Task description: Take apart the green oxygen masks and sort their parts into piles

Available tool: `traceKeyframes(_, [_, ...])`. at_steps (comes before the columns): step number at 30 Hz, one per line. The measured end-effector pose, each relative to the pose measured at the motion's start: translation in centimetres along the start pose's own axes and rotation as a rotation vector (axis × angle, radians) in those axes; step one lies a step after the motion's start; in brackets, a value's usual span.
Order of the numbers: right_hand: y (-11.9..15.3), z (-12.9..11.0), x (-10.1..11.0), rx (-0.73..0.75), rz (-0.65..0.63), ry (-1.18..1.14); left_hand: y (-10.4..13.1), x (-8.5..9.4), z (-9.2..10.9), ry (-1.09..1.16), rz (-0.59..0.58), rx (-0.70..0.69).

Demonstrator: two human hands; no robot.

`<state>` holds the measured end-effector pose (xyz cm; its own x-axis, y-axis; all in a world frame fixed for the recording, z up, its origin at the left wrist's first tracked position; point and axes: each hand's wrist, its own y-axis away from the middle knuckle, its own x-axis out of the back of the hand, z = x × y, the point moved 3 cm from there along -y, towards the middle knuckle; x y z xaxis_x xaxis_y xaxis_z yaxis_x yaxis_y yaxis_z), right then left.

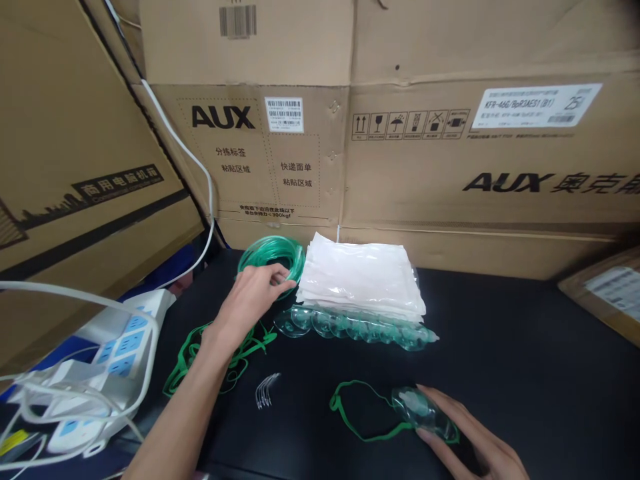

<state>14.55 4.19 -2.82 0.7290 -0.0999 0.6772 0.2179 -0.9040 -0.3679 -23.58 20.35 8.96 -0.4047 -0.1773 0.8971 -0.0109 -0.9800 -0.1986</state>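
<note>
My left hand reaches to the coil of clear green tubing, its fingers curled and closed at the coil's front right edge. Low on the right, my right hand grips a clear green oxygen mask between thumb and fingers. A green elastic strap loops from this mask onto the table to its left. Under my left forearm lies a tangle of green straps. Several small bent metal strips rest between the two hands.
A stack of white plastic bags lies behind a row of nested green masks. Cardboard boxes wall off the back of the black table. White power strips and cables crowd the left side. Another box stands at right.
</note>
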Motion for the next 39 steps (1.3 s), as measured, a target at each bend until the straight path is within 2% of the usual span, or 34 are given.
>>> traceKeyframes(3, [0.1, 0.1, 0.0, 0.007, 0.011, 0.022, 0.3, -1.0, -0.2, -0.060, -0.089, 0.027])
traceKeyframes(6, [0.3, 0.3, -0.1, -0.020, -0.005, 0.021, 0.6, -1.8, 0.0, -0.134, -0.125, 0.041])
traceKeyframes(12, [0.3, 0.2, -0.1, -0.044, -0.013, 0.004, 1.3, -3.2, 0.2, -0.208, -0.159, -0.008])
traceKeyframes(16, [0.2, 0.0, -0.1, -0.058, -0.011, -0.002, 1.3, -3.0, -0.1, -0.198, -0.126, -0.045])
traceKeyframes(19, [0.1, -0.2, 0.0, -0.071, -0.018, -0.008, 1.0, -1.3, -0.2, -0.192, -0.023, -0.029])
traceKeyframes(22, [0.0, -0.3, 0.1, -0.094, -0.024, -0.019, 0.9, 1.5, 0.1, -0.201, 0.118, 0.020])
traceKeyframes(24, [0.1, -0.2, 0.0, -0.101, -0.026, -0.031, 1.2, 3.7, 0.8, -0.191, 0.260, 0.032])
traceKeyframes(27, [0.2, -0.1, -0.2, -0.089, -0.014, -0.035, 2.5, 6.8, 3.2, -0.136, 0.506, -0.037])
traceKeyframes(29, [0.2, 0.0, -0.4, -0.107, -0.010, -0.045, 4.0, 8.2, 5.5, -0.117, 0.605, -0.117])
traceKeyframes(30, [0.3, 0.1, -0.5, -0.123, -0.011, -0.058, 4.9, 8.6, 6.7, -0.123, 0.617, -0.158])
traceKeyframes(32, [0.4, 0.4, -0.3, -0.157, -0.009, -0.089, 6.9, 8.4, 9.2, -0.117, 0.589, -0.258])
traceKeyframes(34, [0.7, 0.7, 0.6, -0.187, 0.019, -0.112, 9.4, 7.0, 11.5, -0.051, 0.501, -0.407])
traceKeyframes(36, [1.5, 1.5, 2.3, -0.254, 0.078, -0.120, 12.2, 4.2, 13.5, 0.011, 0.327, -0.593])
traceKeyframes(37, [2.0, 2.0, 3.3, -0.307, 0.116, -0.121, 13.6, 2.2, 14.4, -0.010, 0.167, -0.732])
traceKeyframes(38, [2.6, 2.6, 4.4, -0.365, 0.157, -0.121, 14.9, 0.1, 15.1, -0.035, -0.003, -0.803])
traceKeyframes(39, [3.2, 3.2, 5.4, -0.423, 0.194, -0.120, 15.8, -1.9, 15.4, -0.026, -0.100, -0.774])
